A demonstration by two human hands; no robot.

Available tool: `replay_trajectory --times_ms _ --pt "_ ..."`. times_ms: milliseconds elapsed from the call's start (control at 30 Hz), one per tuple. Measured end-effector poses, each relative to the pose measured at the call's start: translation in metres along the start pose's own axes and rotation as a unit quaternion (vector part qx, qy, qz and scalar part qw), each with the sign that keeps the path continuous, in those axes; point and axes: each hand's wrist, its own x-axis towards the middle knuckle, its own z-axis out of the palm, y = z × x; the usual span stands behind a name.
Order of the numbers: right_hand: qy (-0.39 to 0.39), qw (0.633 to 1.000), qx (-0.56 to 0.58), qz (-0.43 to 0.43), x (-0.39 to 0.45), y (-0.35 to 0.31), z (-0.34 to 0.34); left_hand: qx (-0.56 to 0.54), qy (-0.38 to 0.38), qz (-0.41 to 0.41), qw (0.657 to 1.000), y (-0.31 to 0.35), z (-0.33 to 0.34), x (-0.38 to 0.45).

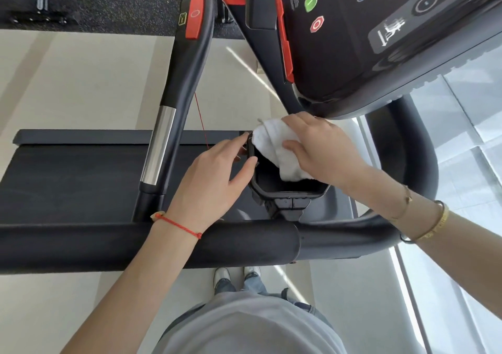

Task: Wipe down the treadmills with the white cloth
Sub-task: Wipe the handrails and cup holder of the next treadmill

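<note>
Up top right, the console [380,27] print is too blurred to read. Mid-frame, the right hand [323,149] presses the cloth [277,147] into the cup holder [285,187]; the left hand [214,179] pinches its rim.

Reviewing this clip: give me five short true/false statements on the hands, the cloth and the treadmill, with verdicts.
1. The right hand presses the white cloth into the cup holder. True.
2. The left hand holds the cloth. False: it grips the cup holder's rim.
3. A red string is on the left wrist. True.
4. The cloth lies on the console. False: it is at the cup holder, below the console.
5. Both hands rest on the front bar. False: neither hand touches it.
</note>
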Motion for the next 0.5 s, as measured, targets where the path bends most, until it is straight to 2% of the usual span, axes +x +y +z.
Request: replay_trajectory --times_ms 167,300,400,500 --pt "0.035 0.991 -0.090 -0.097 0.010 -0.007 0.005 0.001 -0.004 -0.005 1.000 0.001 0.001 0.000" --pt "0.009 0.977 -0.114 -0.179 0.025 -0.011 0.007 0.003 0.003 -0.006 1.000 -0.001 0.003 0.000" --pt "-0.011 0.984 -0.078 -0.159 0.021 -0.005 0.004 0.000 0.013 -0.002 1.000 -0.002 0.004 0.000" --pt "-0.011 0.997 -0.002 -0.083 0.003 0.005 -0.001 -0.011 0.012 -0.002 1.000 -0.001 0.003 0.000"
